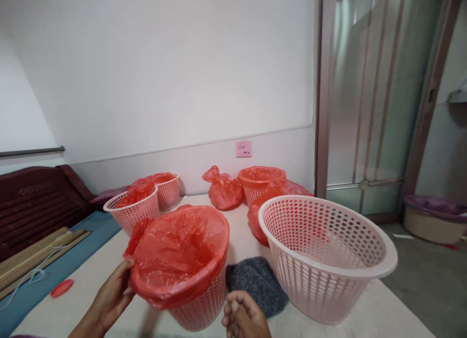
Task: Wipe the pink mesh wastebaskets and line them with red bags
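A pink perforated basket (pixel 199 306) lined with a red plastic bag (pixel 178 253) stands tilted at the near edge of the table (pixel 241 231). My left hand (pixel 109 299) holds the bag-covered rim on its left side. My right hand (pixel 244 318) is curled just right of the basket's base, fingers closed, nothing visible in it, next to a dark grey cloth (pixel 257 282). An unlined pink basket (pixel 323 255) stands to the right.
Farther back stand two pink baskets (pixel 134 211) (pixel 168 189) with red bags, a tied red bag (pixel 223 189), and a lined basket (pixel 260 182). A dark wooden bench (pixel 36 202) is at left, a glass door (pixel 365 109) at right, a tub (pixel 434 219) on the floor.
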Tool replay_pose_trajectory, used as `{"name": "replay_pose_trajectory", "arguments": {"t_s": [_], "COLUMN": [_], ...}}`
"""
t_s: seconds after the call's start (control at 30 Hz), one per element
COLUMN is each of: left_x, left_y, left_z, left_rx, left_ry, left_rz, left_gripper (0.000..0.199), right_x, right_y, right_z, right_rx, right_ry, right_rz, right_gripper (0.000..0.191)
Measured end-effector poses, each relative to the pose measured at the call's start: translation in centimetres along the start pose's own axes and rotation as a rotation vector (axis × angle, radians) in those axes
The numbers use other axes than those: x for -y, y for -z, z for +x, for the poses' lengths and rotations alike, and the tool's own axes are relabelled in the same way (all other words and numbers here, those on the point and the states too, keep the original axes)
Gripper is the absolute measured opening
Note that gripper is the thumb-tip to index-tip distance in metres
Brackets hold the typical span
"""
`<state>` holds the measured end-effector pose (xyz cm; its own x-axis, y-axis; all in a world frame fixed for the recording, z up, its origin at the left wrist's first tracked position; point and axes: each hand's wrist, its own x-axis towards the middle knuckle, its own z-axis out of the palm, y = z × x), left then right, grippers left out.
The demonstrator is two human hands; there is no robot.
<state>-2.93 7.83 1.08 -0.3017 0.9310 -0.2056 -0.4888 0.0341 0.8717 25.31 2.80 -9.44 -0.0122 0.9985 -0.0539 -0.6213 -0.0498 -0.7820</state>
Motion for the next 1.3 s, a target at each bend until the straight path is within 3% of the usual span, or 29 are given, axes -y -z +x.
{"name": "replay_pose_trajectory", "arguments": {"t_s": [0.1, 0.17, 0.27, 0.33, 0.43, 0.53, 0.7, 0.97, 1.17, 1.3], "left_x": [-0.1, -0.1, 0.0, 0.0, 0.0, 0.1, 0.4, 0.1, 2.4, 4.8], "left_y": [-0.2, -0.3, -0.6, -0.8, -1.2, -1.3, -1.5, -0.4, 2.1, 1.1], "left_z": [0.1, 0.2, 0.6, 1.1, 2.2, 3.2, 4.5, 4.4, 0.4, -3.1], "left_rx": [0.000, 0.000, 0.022, 0.056, 0.098, 0.126, 0.155, 0.193, 0.063, 0.172], "left_ry": [0.004, 0.005, 0.016, 0.022, 0.029, 0.059, 0.109, 0.124, 0.147, 0.240], "left_rz": [0.010, 0.013, 0.014, 0.011, 0.019, 0.041, 0.046, -0.091, -0.198, -0.271], "left_gripper": [0.004, 0.005, 0.006, 0.005, 0.004, 0.016, 0.034, 0.027, 0.023, 0.020], "right_x": [1.3, 2.7, 6.1, 8.4, 10.5, 10.4, 8.5, 8.4, 8.3, 7.8], "right_y": [-0.7, -1.0, -1.6, -2.4, -3.9, -5.2, -5.9, -6.2, -6.1, -6.0], "right_z": [0.2, 0.0, -0.2, -0.2, 0.1, 0.8, 2.3, 3.2, 3.3, 3.3], "right_rx": [0.011, 0.014, 0.137, 0.238, 0.349, 0.456, 0.480, 0.525, 0.531, 0.494], "right_ry": [0.054, 0.173, 0.568, 0.846, 1.034, 1.021, 1.005, 0.966, 0.969, 0.976], "right_rz": [-0.056, -0.209, -0.628, -0.925, -1.269, -1.461, -1.464, -1.545, -1.530, -1.531], "right_gripper": [0.045, 0.037, 0.020, 0.020, 0.032, 0.036, 0.024, 0.021, 0.019, 0.019]}}
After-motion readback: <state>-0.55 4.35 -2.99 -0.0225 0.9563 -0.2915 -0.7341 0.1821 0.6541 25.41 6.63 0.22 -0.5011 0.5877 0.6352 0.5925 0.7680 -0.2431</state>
